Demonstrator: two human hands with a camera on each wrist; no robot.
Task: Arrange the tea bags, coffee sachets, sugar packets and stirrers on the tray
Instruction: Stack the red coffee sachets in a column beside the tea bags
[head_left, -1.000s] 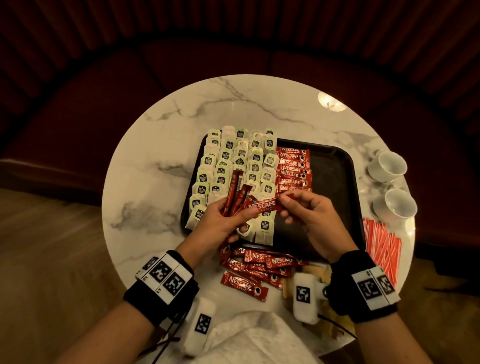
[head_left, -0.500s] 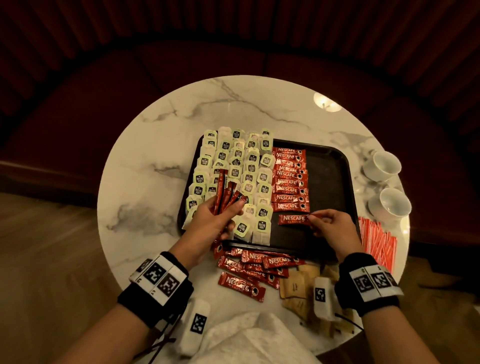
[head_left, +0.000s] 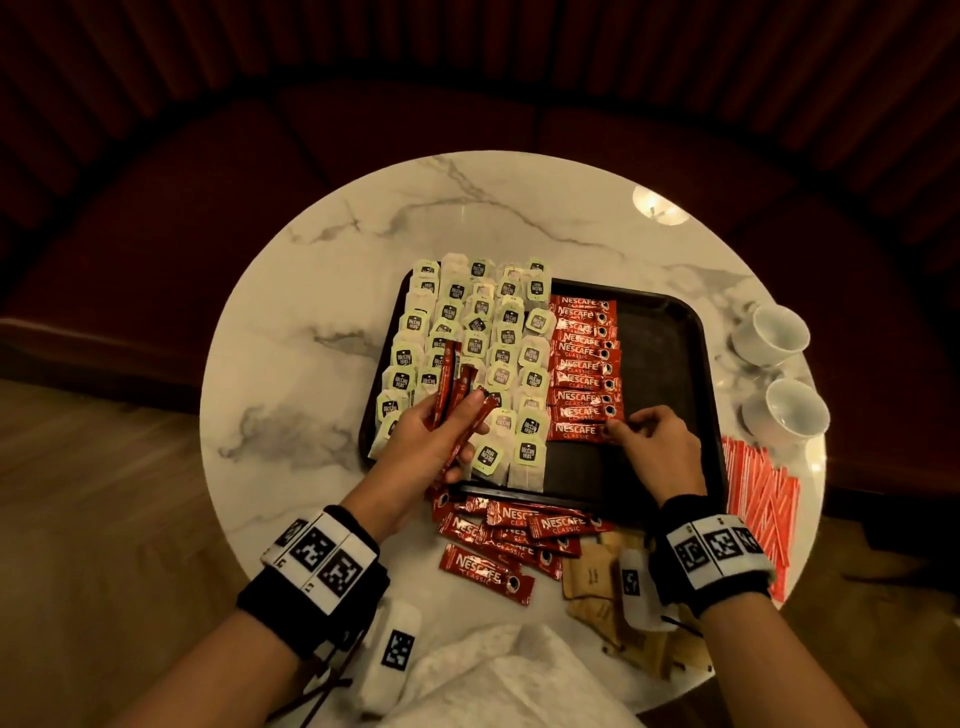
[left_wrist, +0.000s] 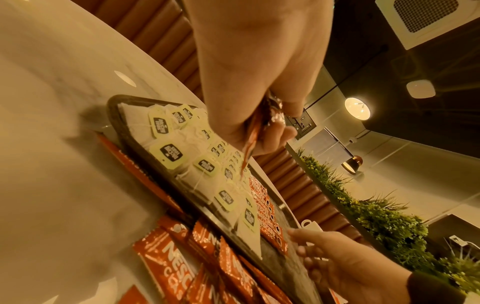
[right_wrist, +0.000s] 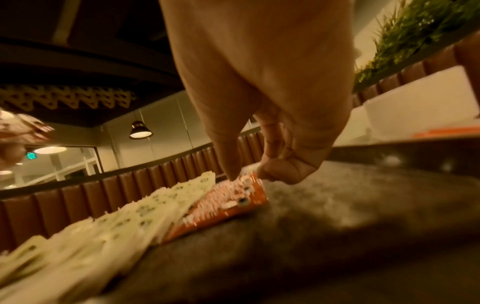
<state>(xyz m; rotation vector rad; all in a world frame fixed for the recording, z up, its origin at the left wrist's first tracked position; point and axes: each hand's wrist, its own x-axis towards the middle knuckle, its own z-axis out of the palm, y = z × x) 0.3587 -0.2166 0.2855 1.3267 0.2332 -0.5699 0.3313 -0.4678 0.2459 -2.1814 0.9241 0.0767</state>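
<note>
Your left hand (head_left: 431, 436) grips spare sachets (head_left: 457, 400); right hand (head_left: 657, 441) pinches sachet (head_left: 574, 431) at row's near end on tray (head_left: 675, 332). Light, slick, floppy: pinch sealed end.

Round white marble-patterned table (head_left: 291, 322), grey-veined, bearing a black rectangular plastic tray (head_left: 670, 343) at its middle. Just beside the tray's near edge, a loose heap of red coffee sachets (head_left: 511, 540); right of these, brown paper sugar packets (head_left: 592, 577). Along the right rim, a pile of thin red-and-white stirrers (head_left: 758, 499). Further back on the right, two white ceramic cups (head_left: 779, 374), close together. At the near edge, crumpled white cloth (head_left: 493, 680).
</note>
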